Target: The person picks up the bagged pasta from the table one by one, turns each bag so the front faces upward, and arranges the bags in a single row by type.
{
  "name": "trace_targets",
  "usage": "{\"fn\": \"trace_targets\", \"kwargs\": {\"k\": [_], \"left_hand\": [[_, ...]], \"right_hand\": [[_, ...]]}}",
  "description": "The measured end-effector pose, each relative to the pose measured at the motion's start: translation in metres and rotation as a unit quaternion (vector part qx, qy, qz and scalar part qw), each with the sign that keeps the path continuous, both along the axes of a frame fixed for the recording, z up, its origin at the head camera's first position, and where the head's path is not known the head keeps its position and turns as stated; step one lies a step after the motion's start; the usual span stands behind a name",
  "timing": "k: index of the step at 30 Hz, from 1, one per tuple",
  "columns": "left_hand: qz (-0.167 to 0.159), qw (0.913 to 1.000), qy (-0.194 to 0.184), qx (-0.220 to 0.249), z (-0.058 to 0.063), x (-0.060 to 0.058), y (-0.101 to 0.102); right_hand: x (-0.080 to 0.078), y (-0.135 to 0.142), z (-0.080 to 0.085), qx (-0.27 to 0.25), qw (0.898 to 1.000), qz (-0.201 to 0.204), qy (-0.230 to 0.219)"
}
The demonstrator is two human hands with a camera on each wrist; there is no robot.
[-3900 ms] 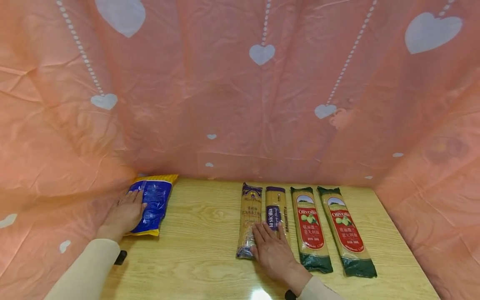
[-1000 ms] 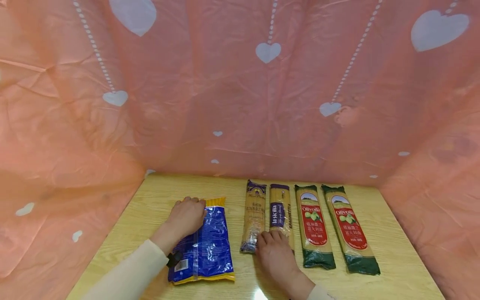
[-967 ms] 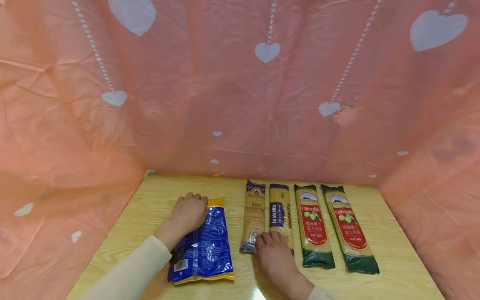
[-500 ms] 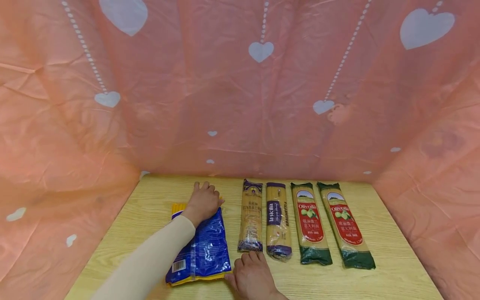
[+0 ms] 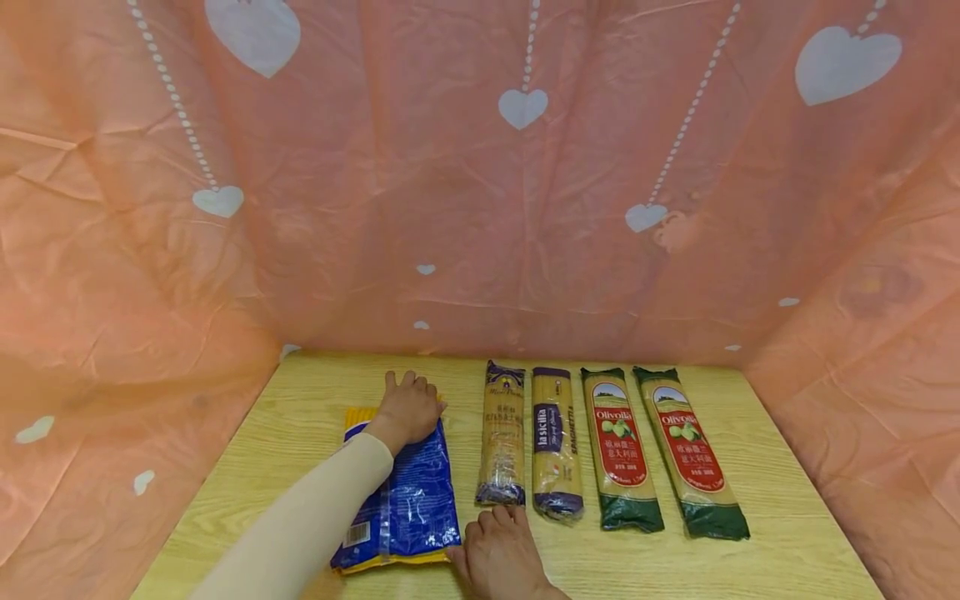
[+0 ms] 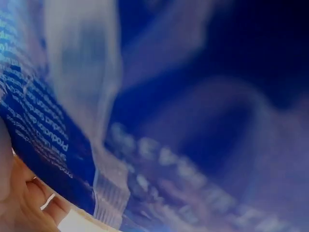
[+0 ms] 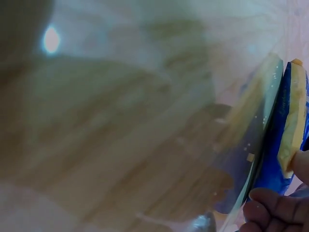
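Note:
A blue plastic packet (image 5: 420,500) with yellow ends lies flat, its barcode and back seam upward. My left hand (image 5: 408,410) grips its far edge near the upper right corner. In the left wrist view, curled fingers (image 6: 30,198) show at the packet's edge, and blurred blue film fills most of the picture. My right hand (image 5: 501,554) pinches the near right corner; the right wrist view has the thumb (image 7: 301,166) on the yellow end and fingers below. To the right are a spaghetti pack with purple ends (image 5: 502,442) and a La Sicilia spaghetti pack (image 5: 557,475).
Two Olivoila spaghetti packs (image 5: 619,450) with green ends lie further right, the outer one slanted. All rest on a light wooden table (image 5: 247,467). A pink curtain with white hearts (image 5: 465,208) encloses the back and both sides.
The blue packet has come from the far left to beside the spaghetti packs. My left hand has shifted to its upper right corner; my right hand has left the spaghetti for its near corner.

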State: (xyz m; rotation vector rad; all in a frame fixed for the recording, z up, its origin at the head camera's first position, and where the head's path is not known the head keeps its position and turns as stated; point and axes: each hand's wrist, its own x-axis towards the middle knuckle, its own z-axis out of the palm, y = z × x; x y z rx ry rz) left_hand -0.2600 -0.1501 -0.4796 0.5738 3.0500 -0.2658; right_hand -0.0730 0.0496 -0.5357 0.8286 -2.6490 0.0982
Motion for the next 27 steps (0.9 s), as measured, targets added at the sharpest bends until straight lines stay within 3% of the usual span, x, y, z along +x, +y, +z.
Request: {"fn": "trace_targets", "kwargs": {"k": [5, 13, 17, 22, 27], "left_hand": [[-0.01, 0.9984, 0.03, 0.046, 0.004, 0.002, -0.004], [0.0, 0.9843, 0.125, 0.125, 0.027, 0.015, -0.012], [0.014, 0.976, 0.15, 0.157, 0.037, 0.017, -0.015], [0.005, 0.9648, 0.185, 0.187, 0.05, 0.02, -0.014], [0.003, 0.961, 0.195, 0.196, 0.063, 0.02, -0.015]], "right_hand": [[0.0, -0.001, -0.003, -0.004, 0.999, 0.01, 0.032], [0.0, -0.007, -0.003, -0.048, 0.995, 0.014, 0.092], [0.001, -0.012, 0.003, -0.086, 0.991, 0.016, 0.097], [0.0, -0.016, 0.014, -0.129, 0.987, 0.003, 0.101], [-0.006, -0.018, 0.021, -0.162, 0.976, 0.011, 0.147]]}}
